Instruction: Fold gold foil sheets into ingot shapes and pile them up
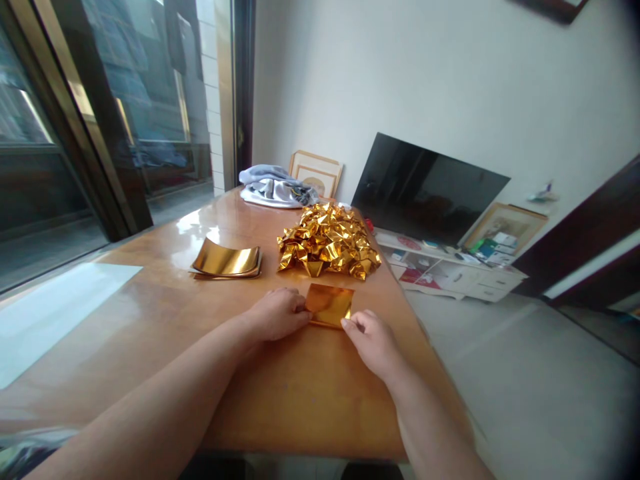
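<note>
Head view: gold foil sheet (330,304) lies flat between both hands; left hand (277,313) and right hand (373,340) pinch its edges.

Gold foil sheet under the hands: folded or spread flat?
Folded, apparently: the gold foil sheet shows a doubled near edge, pressed to the wooden table by left hand and right hand.

Both forearms bare, no sleeves, apparently no rings or watch on left grip (277,313) or right grip (373,341)

I count my two hands, left (277,313) and right (373,340), on one gold foil sheet (330,304), one stack of gold sheets (227,261), one pile of folded gold pieces (327,241), and two picture frames (316,172).
</note>
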### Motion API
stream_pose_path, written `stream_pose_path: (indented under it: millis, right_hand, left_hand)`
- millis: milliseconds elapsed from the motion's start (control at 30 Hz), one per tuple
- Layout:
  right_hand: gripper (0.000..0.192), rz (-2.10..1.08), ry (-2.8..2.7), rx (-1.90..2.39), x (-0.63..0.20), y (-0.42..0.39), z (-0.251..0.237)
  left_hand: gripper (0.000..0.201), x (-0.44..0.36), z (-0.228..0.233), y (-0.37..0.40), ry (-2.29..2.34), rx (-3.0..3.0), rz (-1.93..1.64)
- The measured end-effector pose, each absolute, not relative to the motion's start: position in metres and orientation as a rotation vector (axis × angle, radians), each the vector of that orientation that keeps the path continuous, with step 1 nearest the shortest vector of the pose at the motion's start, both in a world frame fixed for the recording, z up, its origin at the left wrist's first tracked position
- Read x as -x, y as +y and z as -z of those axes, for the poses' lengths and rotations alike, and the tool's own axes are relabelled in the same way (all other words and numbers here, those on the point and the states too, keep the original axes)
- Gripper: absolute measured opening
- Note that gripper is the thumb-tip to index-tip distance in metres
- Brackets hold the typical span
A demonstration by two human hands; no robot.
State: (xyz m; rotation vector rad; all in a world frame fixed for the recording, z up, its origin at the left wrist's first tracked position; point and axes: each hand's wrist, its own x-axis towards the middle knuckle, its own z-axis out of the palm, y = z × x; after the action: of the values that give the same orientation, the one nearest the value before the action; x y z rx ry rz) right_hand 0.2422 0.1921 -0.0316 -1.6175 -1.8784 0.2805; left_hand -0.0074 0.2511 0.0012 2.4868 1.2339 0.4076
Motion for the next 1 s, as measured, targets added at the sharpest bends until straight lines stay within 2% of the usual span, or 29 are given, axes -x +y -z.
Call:
stream_pose_path:
  millis: [100, 533, 1000]
  right_hand:
    - [0.032, -0.256, -1.856, 1.666, -0.239, 0.192, 0.031]
    - [0.029, -0.135, -1.847, 1.770, -0.230, 0.191, 0.024]
    - [0.027, -0.024, -1.902, 1.824, -0.226, 0.190, 0.025]
  left_hand:
    - [0.034, 0.009, 0.004, 0.255, 1.314, -2.515, -0.408]
    - [0.038, 0.007, 0.006, 0.257, 1.364, -2.521, -0.420]
    - [0.027, 0.000, 0.006, 0.253, 1.456, -2.573, -0.383]
